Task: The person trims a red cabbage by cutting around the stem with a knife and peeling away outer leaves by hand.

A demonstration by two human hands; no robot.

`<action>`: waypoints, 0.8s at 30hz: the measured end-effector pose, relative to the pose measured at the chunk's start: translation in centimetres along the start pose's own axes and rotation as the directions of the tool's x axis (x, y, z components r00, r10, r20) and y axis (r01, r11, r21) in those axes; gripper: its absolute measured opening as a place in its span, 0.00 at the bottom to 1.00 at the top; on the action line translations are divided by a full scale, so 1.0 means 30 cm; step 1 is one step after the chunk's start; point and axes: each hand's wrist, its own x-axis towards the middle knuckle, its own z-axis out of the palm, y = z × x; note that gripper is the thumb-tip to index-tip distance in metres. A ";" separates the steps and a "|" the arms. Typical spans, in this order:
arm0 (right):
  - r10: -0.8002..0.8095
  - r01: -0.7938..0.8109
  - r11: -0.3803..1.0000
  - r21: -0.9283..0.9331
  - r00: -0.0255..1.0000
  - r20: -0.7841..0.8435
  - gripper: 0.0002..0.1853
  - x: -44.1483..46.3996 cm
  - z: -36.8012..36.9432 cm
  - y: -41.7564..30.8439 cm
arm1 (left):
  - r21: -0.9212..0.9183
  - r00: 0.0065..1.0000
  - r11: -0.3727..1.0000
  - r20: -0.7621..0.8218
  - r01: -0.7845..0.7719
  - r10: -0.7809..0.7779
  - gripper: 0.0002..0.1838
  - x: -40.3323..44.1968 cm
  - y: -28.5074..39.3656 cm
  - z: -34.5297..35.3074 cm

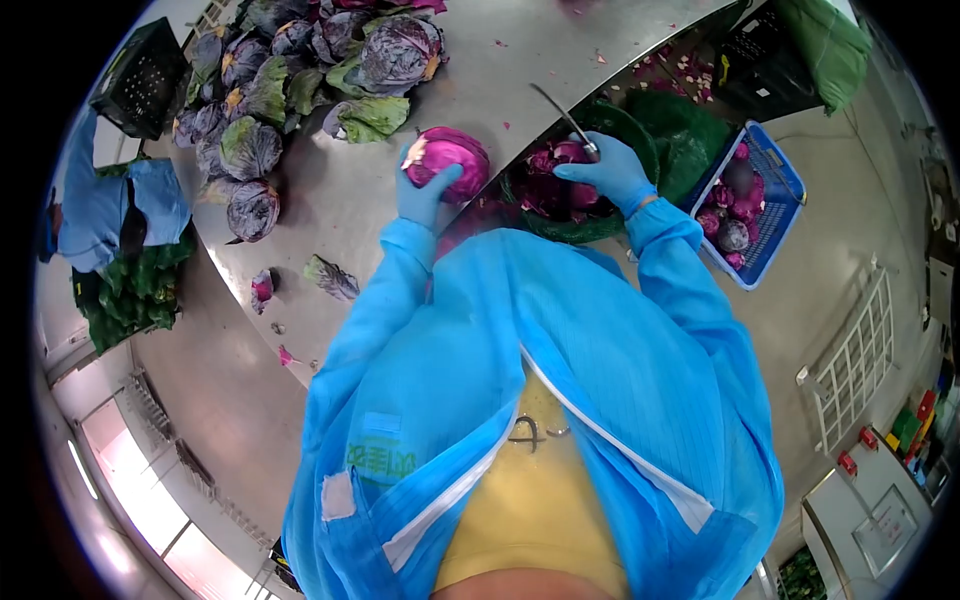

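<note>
My left hand (424, 192), in a blue glove, grips a peeled, bright purple cabbage (452, 163) with a pale cut stem, near the edge of the metal table. To its right, my right hand (610, 172), also gloved in blue, is closed on a knife (562, 112) whose thin curved blade points up and left. Below and behind the knife hand is a green-lined bin (575, 229) with purple leaves and cabbage pieces in it. Unpeeled cabbages (252, 148) with dull and green outer leaves are heaped at the table's upper left.
Loose leaves (331, 277) lie on the metal table (500, 75). A blue basket (765, 235) holding small purple cabbages stands on the floor at right, near a black crate (765, 62). Another person (110, 205) in blue is at far left, beside a black crate (142, 80).
</note>
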 end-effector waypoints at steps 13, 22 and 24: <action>0.107 -0.019 0.916 0.400 0.974 -0.198 0.20 -0.045 0.123 0.060 | -0.741 0.829 0.375 0.471 0.557 -0.301 0.39 -0.040 0.053 -0.032; 0.076 -0.094 0.974 0.208 0.993 0.096 0.31 -0.020 0.214 -0.084 | -0.236 1.000 0.972 -0.001 0.004 -0.004 0.46 0.002 0.004 0.017; 0.050 -0.071 0.983 0.168 0.991 0.126 0.30 0.004 0.235 -0.119 | 0.142 0.974 0.964 -0.013 -0.224 0.228 0.56 -0.002 0.013 0.049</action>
